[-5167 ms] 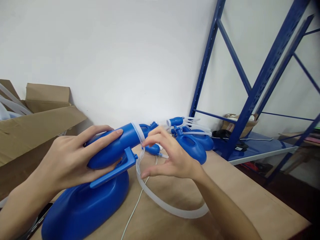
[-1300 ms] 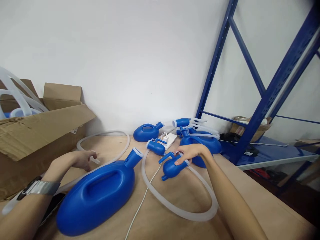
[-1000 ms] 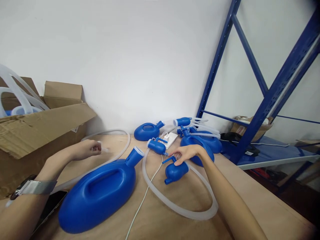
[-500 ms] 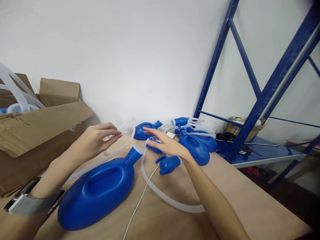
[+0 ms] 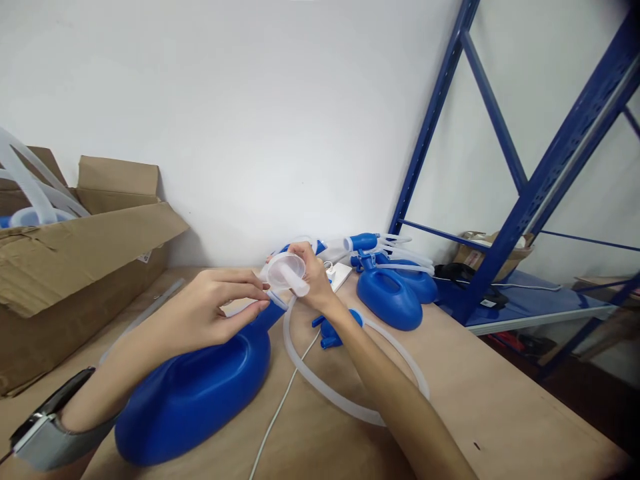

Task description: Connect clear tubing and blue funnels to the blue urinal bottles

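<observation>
Two hands meet above the middle of the worktop [image 5: 500,413], over the neck of the big blue vessel. At the far left edge a cardboard box [image 5: 75,260] stands open with pale tubes rising out of it, and a watch [image 5: 43,430] sits on the left wrist at the near left corner. The left hand [image 5: 210,313] has its fingers curled, thumb and fingertips pinched on a clear tube end just beside the funnel. Under it lies the large blue vessel [image 5: 190,393], its neck pointing up toward the hands. The right hand [image 5: 310,280] is closed round a clear funnel [image 5: 286,272], mouth turned toward the camera. The right forearm lies across a small blue fitting [image 5: 330,330] and the looped clear tube [image 5: 350,400], hiding part of each. A white cable [image 5: 275,420] runs to the near edge. Behind the hands a white adapter [image 5: 343,272] shows partly; further right more blue vessels [image 5: 390,300] sit by the back edge, and a blue rack [image 5: 500,220] stands off the right edge.

Half a second ago both hands were open and empty-looking above the worktop; now they have closed together on the funnel and tube end. The small fitting lies where it was.
</observation>
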`<state>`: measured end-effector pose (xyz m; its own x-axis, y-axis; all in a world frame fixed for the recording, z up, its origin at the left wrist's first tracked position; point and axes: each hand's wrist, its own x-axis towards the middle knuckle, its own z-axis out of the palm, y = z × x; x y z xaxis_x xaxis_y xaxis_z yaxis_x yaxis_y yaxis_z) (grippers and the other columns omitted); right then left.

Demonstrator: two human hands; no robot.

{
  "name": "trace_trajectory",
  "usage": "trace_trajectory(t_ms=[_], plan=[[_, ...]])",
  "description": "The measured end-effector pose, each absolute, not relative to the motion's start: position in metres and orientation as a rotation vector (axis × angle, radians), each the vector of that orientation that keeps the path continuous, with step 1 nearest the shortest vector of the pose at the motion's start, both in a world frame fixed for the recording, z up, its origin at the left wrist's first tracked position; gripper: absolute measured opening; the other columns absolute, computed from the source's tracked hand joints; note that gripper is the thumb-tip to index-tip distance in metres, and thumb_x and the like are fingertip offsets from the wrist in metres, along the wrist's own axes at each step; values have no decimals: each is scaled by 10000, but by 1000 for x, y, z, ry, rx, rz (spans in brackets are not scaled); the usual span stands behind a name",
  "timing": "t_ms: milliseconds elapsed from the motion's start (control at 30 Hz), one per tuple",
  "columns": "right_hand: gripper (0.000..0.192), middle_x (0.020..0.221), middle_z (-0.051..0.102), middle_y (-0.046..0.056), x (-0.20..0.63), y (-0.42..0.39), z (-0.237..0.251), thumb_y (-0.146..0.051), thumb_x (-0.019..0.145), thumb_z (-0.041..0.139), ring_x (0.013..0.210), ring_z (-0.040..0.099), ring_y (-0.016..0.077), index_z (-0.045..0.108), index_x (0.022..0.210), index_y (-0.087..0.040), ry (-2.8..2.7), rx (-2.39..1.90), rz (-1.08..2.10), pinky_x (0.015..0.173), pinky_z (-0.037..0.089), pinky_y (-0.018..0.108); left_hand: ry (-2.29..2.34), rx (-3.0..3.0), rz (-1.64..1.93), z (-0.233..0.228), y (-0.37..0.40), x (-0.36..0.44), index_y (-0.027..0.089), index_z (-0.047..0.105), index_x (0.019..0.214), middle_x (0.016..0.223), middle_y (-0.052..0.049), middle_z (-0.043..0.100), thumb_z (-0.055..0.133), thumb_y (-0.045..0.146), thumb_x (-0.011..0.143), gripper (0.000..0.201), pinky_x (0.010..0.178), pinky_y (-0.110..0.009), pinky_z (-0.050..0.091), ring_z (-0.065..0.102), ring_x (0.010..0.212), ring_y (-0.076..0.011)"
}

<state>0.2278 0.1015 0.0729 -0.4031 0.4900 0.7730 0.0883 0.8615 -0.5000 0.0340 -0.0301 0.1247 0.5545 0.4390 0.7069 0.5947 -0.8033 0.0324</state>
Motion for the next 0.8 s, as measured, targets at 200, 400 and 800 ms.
trace_trajectory(t_ms=[200,400,800], plan=[[205,1083,733,51,243,103,92,-169,926,536,1030,707,209,596,1111,-233,-2102,-101,91,1184,435,493,-1216,-2566,-1022,124,-28,30,188,789,927,1018,-60,819,422,396,1053,440,760,-280,578,764,884,-208],[285,1084,727,68,255,87,111,-106,885,504,1041,673,228,617,1126,-210,-2389,-208,110,1099,468,488,-1488,-2633,-1025,122,-19,30,196,782,1015,1021,-43,816,360,559,1050,558,754,-289,552,747,872,-223],[678,973,733,21,261,81,118,-648,992,549,843,678,206,460,1568,-300,-2612,-710,580,809,487,335,-1145,-2501,-869,82,9,35,192,736,1277,1358,-107,727,443,597,1025,560,1149,-462,506,585,1388,-316]])
